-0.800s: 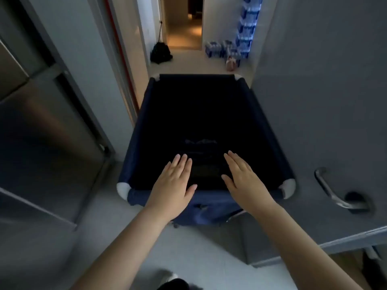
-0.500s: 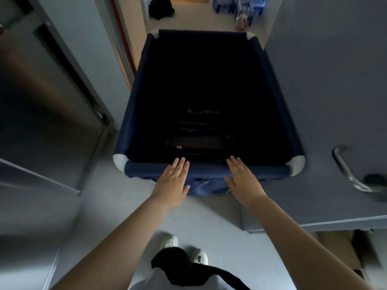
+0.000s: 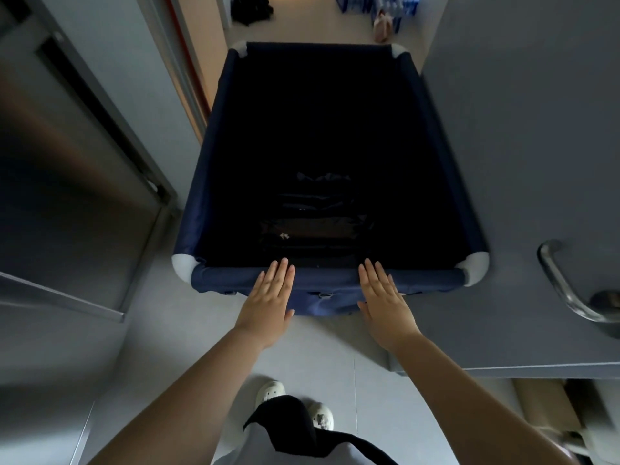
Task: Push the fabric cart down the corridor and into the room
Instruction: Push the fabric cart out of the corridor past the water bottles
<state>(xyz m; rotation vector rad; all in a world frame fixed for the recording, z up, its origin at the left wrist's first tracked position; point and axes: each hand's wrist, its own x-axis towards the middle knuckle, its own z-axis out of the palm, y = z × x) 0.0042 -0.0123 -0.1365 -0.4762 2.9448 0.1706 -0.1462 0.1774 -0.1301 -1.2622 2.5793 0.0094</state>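
A navy fabric cart [image 3: 214, 156] with white corner caps fills the middle of the head view, standing in a doorway. Its inside is dark, with some dark folded items at the bottom. My left hand [image 3: 268, 300] lies flat on the near rim bar, fingers straight and together, left of centre. My right hand [image 3: 382, 300] lies flat on the same bar, right of centre. Neither hand curls around the bar; both palms press against it.
A grey door [image 3: 523, 169] with a metal lever handle [image 3: 563, 283] stands open on the right, close to the cart's side. Metal panels [image 3: 67, 182] line the left. Ahead on the corridor floor are a black bag [image 3: 251, 8], bottled-water packs [image 3: 379, 3] and a small brown bag [image 3: 382, 25].
My view has tilted down, so my feet show. Both hands went from hovering over the cart's inside to resting on its near rim bar. The cart has moved a little forward through the doorway.
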